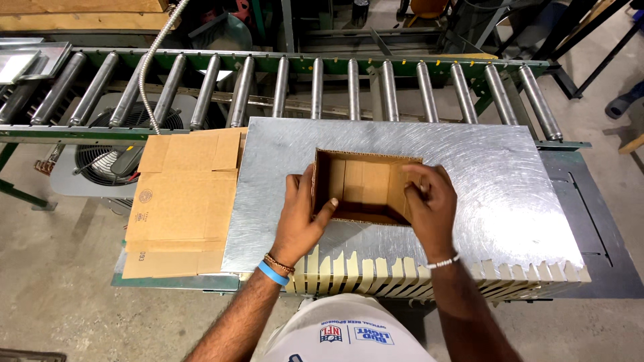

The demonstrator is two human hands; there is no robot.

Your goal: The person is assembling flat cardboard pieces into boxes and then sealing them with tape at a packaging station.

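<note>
We clamp the open cardboard box [362,184] at the metal table's [503,174] centre: left hand [302,214] at nine o'clock, right hand [429,201] at three. Uneven squeezing could buckle its walls.

Open box [362,184] on metal table [503,174], flat cartons [184,201] left.

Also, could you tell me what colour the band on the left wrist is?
Blue wristband, beside a brown beaded one; head view.
</note>
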